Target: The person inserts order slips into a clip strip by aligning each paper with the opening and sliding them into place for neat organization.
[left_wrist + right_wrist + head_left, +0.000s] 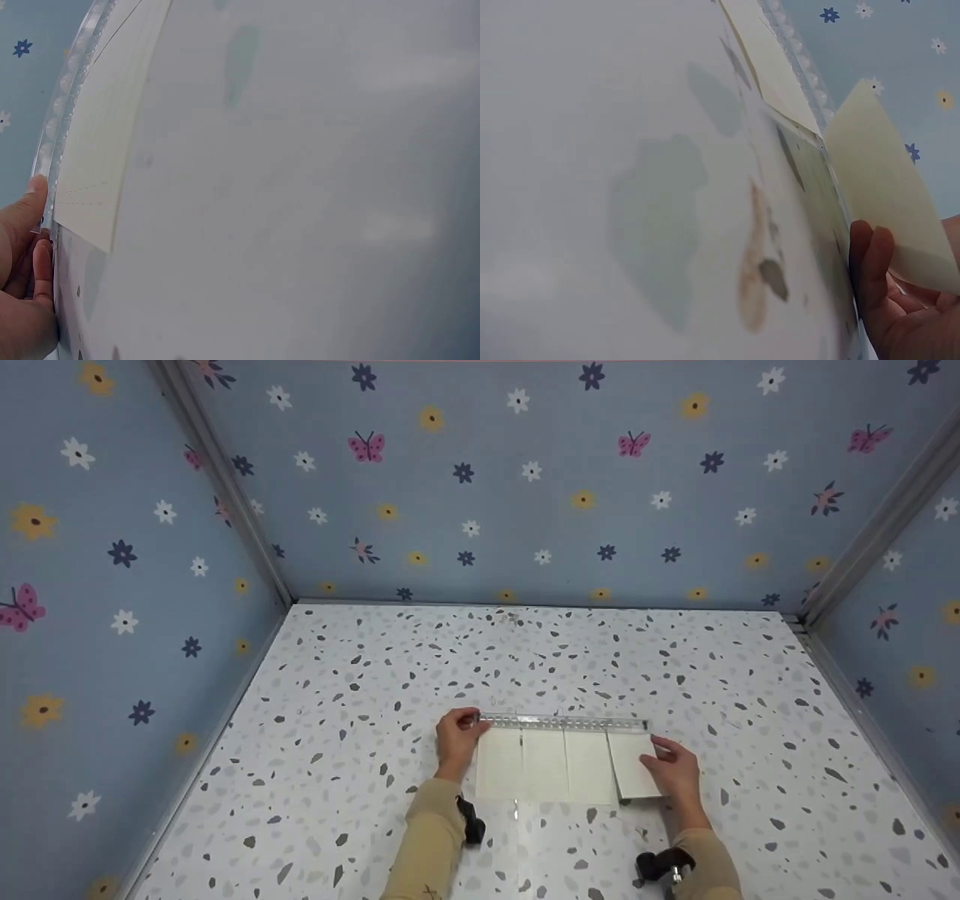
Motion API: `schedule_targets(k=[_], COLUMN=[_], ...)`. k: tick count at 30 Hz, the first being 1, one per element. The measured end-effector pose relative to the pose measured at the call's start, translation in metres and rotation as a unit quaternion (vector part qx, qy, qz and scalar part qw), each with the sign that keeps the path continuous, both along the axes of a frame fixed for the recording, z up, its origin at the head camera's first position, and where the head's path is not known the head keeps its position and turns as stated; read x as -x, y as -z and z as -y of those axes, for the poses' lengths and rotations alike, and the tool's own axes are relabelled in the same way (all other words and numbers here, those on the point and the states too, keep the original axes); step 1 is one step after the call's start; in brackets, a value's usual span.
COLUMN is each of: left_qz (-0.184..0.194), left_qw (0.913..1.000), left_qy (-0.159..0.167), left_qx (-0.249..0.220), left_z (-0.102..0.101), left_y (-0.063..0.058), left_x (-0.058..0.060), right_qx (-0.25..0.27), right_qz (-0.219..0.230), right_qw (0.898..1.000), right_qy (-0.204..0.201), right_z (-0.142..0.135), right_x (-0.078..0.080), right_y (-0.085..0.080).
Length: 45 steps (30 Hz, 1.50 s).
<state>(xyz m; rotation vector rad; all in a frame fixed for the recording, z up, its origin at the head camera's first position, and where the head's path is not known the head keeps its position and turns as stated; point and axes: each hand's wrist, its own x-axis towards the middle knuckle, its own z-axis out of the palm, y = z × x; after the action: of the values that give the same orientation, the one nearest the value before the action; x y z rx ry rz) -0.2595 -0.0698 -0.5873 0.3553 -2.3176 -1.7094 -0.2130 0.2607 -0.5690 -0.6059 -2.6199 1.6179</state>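
A clear plastic ruler [566, 723] lies along the far edge of a cream sheet of paper [544, 769], which is marked by upright creases into several panels. My left hand [456, 739] pinches the ruler's left end, thumb on the near side; the left wrist view shows the thumb and a finger at that end. My right hand [676, 771] holds the rightmost paper panel [634, 765] between thumb and fingers. This panel [885, 180] stands raised off the table in the right wrist view, its far edge close to the ruler.
Under the paper is a white speckled tabletop [360, 765]. Blue flowered panels [525, 510] rise at its back and sides, joined by metal corner posts. Black wrist devices [471, 821] sit at both sleeves.
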Motion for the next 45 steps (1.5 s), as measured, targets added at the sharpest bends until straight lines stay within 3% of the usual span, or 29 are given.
schedule_targets(k=[8,26,38,45], left_qz=[0.002,0.02,-0.013,0.019], left_qw=[0.9999,0.9998,0.9998,0.9997], left_qy=[0.0,-0.002,0.006,0.016], left_qx=[-0.012,-0.007,-0.01,-0.006], left_z=[0.0,0.0,0.0,0.001], left_y=[-0.001,-0.001,-0.001,-0.002], left_x=[0.0,0.0,-0.001,-0.001], right_qx=[-0.01,-0.017,-0.051,-0.096], right_qz=[-0.037,0.014,-0.022,-0.048], right_qw=[0.999,1.0,0.998,0.994], right_qy=[-0.016,-0.005,-0.02,-0.028], right_z=[-0.001,0.003,0.0,-0.004], right_x=[-0.002,-0.002,-0.009,-0.011], right_y=[-0.003,-0.005,-0.014,-0.016])
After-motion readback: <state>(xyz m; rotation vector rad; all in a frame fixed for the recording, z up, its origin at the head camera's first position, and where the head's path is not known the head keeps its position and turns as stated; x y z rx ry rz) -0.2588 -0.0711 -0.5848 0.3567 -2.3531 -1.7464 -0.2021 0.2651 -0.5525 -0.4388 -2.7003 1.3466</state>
